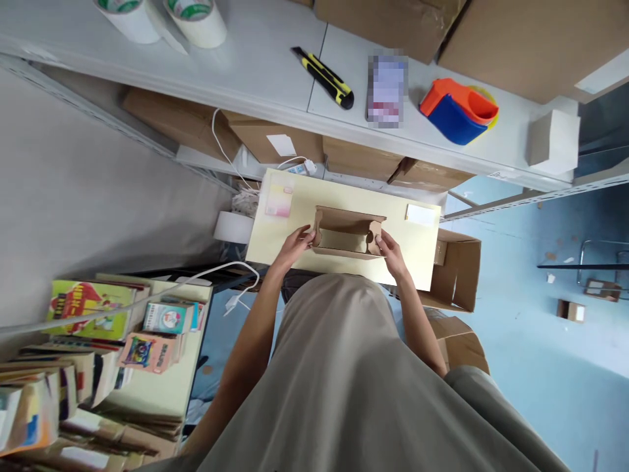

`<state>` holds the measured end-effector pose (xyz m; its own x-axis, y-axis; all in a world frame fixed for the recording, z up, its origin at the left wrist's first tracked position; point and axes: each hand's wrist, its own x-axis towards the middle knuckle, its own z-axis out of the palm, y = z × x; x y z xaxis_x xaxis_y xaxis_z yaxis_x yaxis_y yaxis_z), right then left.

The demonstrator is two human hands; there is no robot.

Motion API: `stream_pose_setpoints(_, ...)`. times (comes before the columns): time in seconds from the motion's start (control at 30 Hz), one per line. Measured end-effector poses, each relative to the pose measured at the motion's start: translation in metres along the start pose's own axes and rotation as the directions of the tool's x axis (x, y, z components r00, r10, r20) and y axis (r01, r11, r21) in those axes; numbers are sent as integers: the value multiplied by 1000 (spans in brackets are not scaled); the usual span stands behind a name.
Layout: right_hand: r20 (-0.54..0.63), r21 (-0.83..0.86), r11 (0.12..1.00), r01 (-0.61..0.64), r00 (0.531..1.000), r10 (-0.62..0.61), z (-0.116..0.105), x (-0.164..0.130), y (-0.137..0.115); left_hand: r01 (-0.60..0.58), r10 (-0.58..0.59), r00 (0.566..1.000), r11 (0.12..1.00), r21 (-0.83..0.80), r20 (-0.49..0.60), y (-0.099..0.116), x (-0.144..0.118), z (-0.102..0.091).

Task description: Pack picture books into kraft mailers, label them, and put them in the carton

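Observation:
A small cardboard box [348,221] stands on the pale yellow table [304,190], open so that the tabletop shows through its middle. My left hand [297,244] grips its left end, thumb and fingers pinching the cardboard wall. At the opposite end my right hand [392,251] holds the right wall, where a cut-out flap shows. To the left of the box lies a pink and yellow booklet [279,198]. A white rectangular piece [420,215] rests near the table's right end.
On the grey shelf [255,72] above are a yellow-black utility knife [324,77], a blurred phone-like item [386,90], an orange-blue tape dispenser [459,110] and tape rolls [199,23]. Books [93,308] crowd a side table at left. An open carton [459,272] stands at right.

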<state>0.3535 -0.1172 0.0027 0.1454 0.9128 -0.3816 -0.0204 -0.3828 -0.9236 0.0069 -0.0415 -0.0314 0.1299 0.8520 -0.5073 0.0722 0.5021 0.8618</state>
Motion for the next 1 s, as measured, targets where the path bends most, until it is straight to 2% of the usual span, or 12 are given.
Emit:
stream_pose_setpoints(0.17, 4, -29, 999, 42, 999, -42, 5, 3, 5, -20, 17, 999, 996, 90, 37, 3, 4, 6)
stream_pose_setpoints(0.37, -149, -70, 996, 58, 986, -68, 10, 10, 26, -19, 17, 1000, 989, 146, 14, 0, 3, 8)
stream_pose_setpoints(0.5, -198, -101, 984, 148, 966, -165, 13, 6, 22, -206, 215, 976, 963, 172, -31, 4, -2, 12)
stream_pose_setpoints(0.57, -194, -166, 972, 168, 961, -199, 10, 1, 16, -312, 318, 948, 919, 240, 12, 8, -5, 14)
stream_pose_setpoints(0.63, -155, -217, 962, 165, 967, -201, 3, -3, 10, -368, 362, 929, 873, 321, 81, 12, -8, 13)
stream_pose_setpoints(0.73, -9, -189, 972, 139, 990, -144, -14, -9, 3, -375, 321, 924, 863, 339, 205, 19, -12, 3)
stream_pose_setpoints(0.8, 111, -160, 980, 117, 989, -100, -26, -12, 1, -338, 241, 914, 897, 284, 326, 24, -14, -9)
stream_pose_setpoints(0.87, 181, -161, 981, 105, 981, -75, -34, -12, 0, -273, 154, 889, 935, 227, 431, 30, -16, -22)
stream_pose_setpoints(0.93, 174, -177, 979, 104, 982, -73, -36, -9, 0, -217, 99, 867, 957, 191, 489, 35, -18, -30)
stream_pose_setpoints(1.0, 118, -191, 975, 109, 989, -87, -34, -4, 2, -200, 98, 875, 965, 169, 474, 36, -19, -28)
